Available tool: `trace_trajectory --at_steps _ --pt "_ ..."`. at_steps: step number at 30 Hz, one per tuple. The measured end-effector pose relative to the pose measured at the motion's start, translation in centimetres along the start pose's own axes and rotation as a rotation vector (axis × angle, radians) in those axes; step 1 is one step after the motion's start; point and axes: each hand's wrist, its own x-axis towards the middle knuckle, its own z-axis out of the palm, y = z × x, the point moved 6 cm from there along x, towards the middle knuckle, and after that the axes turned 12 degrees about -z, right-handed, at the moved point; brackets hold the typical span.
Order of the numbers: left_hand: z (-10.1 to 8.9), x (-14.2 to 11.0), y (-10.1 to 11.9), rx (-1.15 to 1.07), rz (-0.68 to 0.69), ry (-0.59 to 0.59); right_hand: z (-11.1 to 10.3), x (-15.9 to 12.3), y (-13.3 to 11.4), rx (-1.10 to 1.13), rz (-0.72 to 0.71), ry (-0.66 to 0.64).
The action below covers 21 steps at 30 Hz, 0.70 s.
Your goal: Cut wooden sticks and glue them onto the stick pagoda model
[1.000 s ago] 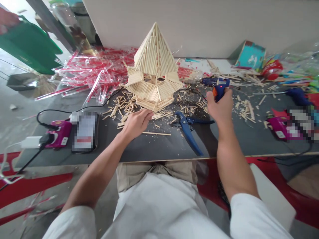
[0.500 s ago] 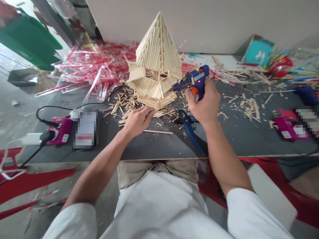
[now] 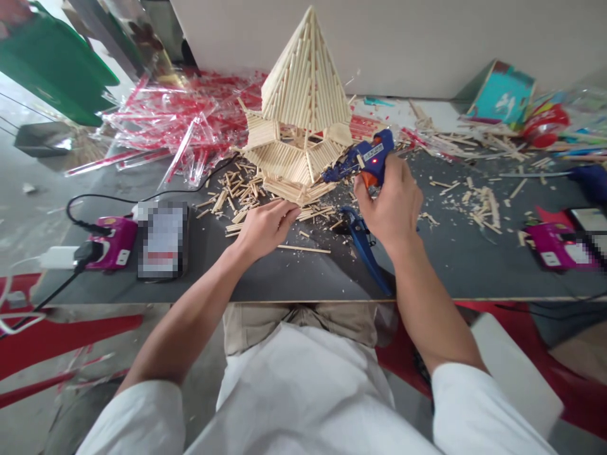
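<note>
A model built of pale wooden sticks [image 3: 306,82] stands on the table, with a pointed cone roof over flared, slatted panels. My left hand [image 3: 268,230] is closed at its lower front edge, thumb and fingers pinched together there; the exact grip is partly hidden. In my right hand [image 3: 396,202] is a blue glue gun [image 3: 372,157] with an orange trigger and a lit red light. Its nozzle points left at the model's lower right panels, close against them. Below the gun lies a blue hand cutter [image 3: 365,253]. Cut stick pieces [image 3: 232,189] surround the model's base.
Red and clear plastic wrappers [image 3: 190,120] pile up at back left. A phone [image 3: 162,240] and a purple power adapter [image 3: 114,243] with cables lie on the left. Another purple adapter [image 3: 557,243] and a second glue gun [image 3: 588,183] are at right. A wall [image 3: 403,50] stands behind.
The glue gun has shifted slightly down and left, its nozzle now lower on the model. The model's peak appears a little higher and further right. My left hand stays at the lower edge.
</note>
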Motion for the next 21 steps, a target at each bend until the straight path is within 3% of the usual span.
trace_trajectory --at_steps 7,14,21 --pt "0.0 0.0 0.1 -0.007 0.007 0.005 0.0 0.4 -0.1 0.037 0.026 0.017" --pt "0.0 -0.1 0.1 0.032 0.031 0.022 0.8 0.1 1.9 0.159 -0.012 0.179" --pt "0.0 -0.1 0.0 0.032 0.027 0.022 1.1 0.0 1.8 0.213 -0.066 0.221"
